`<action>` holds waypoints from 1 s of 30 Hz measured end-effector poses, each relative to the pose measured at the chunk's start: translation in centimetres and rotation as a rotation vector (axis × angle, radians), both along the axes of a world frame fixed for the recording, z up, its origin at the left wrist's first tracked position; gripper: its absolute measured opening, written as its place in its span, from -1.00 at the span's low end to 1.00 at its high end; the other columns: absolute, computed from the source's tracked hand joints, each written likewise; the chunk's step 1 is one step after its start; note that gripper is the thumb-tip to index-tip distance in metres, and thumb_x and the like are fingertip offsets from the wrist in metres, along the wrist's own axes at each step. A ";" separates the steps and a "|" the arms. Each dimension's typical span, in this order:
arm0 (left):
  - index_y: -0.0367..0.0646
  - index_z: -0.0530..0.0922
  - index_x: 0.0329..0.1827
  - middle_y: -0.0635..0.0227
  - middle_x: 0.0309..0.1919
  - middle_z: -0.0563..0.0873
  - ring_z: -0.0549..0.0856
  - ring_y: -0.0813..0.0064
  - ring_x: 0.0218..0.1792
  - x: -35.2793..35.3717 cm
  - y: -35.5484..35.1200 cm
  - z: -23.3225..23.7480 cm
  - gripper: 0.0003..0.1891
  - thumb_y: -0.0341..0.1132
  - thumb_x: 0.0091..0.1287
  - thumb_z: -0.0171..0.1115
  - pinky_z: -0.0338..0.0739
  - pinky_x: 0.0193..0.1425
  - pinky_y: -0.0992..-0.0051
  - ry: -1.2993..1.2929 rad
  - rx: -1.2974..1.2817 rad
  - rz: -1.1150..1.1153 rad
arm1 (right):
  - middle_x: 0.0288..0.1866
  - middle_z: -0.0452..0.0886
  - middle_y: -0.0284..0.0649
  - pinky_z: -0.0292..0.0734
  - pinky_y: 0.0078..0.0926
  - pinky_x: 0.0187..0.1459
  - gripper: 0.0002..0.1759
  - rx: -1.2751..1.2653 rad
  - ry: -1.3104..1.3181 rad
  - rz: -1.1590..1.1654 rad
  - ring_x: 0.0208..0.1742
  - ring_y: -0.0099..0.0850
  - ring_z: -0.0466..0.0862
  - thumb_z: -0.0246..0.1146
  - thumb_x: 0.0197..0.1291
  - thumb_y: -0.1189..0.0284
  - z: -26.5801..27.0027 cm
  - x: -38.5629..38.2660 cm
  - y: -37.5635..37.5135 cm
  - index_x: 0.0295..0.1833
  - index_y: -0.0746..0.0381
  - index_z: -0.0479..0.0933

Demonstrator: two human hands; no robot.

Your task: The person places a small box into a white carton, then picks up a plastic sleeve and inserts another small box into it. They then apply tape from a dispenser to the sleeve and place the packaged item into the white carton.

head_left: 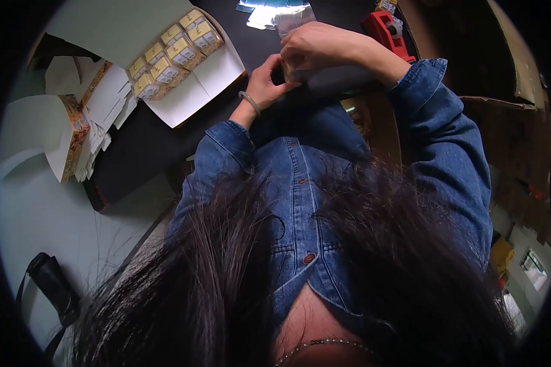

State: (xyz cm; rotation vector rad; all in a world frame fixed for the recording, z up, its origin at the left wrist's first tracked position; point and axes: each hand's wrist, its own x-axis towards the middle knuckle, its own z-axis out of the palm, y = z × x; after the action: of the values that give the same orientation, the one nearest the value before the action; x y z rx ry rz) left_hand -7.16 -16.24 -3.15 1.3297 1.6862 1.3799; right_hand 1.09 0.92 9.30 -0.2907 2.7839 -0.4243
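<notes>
At the dark table's near edge, my left hand (266, 84) has thumb and fingers curled round a small yellowish-brown pack (287, 71), which is mostly hidden. My right hand (317, 46) arches over that same pack from above, its fingers bent down and closed against it; its fingertips are partly out of sight. Just beyond my right hand lies see-through film (295, 21), with shiny glare on it. To the left, an open white carton (211, 88) holds rows of several small yellow packs (176, 52) in see-through wrapping.
A red tape dispenser (388, 33) stands on the dark table (131, 159) to the right of my hands. Flattened printed cartons (98, 116) are stacked at the left. A large open cardboard box (502, 55) is at the right. A black strapped case (54, 287) lies lower left.
</notes>
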 end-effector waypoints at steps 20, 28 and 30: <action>-0.14 0.49 0.15 0.21 0.03 0.70 0.67 0.31 0.12 0.1 0.2 -0.3 -0.39 -0.21 0.05 0.57 0.48 0.27 0.42 -0.050 0.071 -0.008 | -0.16 0.70 -0.31 0.56 -0.65 -0.02 -0.82 -0.549 0.425 -0.930 -0.08 -0.59 0.66 0.25 0.37 0.40 -8.5 4.4 7.0 -0.09 0.30 0.57; -0.14 0.49 0.15 0.20 0.03 0.71 0.68 0.29 0.11 0.0 0.1 -0.3 -0.38 -0.18 0.05 0.57 0.48 0.27 0.40 -0.065 0.057 -0.010 | 0.01 0.67 -0.11 0.62 -0.42 0.05 -0.32 -0.249 0.687 -0.889 0.03 -0.28 0.71 0.43 0.18 0.31 -9.1 5.8 3.0 0.34 0.21 0.30; -0.14 0.49 0.15 0.20 0.03 0.71 0.68 0.31 0.12 0.1 0.1 0.0 -0.39 -0.18 0.06 0.56 0.48 0.27 0.41 -0.080 0.081 -0.007 | 0.05 0.64 -0.09 0.61 -0.39 0.08 -0.32 -0.339 0.606 -0.933 0.05 -0.26 0.70 0.44 0.17 0.31 -9.5 6.0 2.6 0.34 0.20 0.32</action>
State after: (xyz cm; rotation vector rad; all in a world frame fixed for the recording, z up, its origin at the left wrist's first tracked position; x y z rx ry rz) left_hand -7.06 -16.15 -3.14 1.3059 1.5863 1.4916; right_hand 7.10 3.49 -0.19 1.0239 3.2505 -1.1796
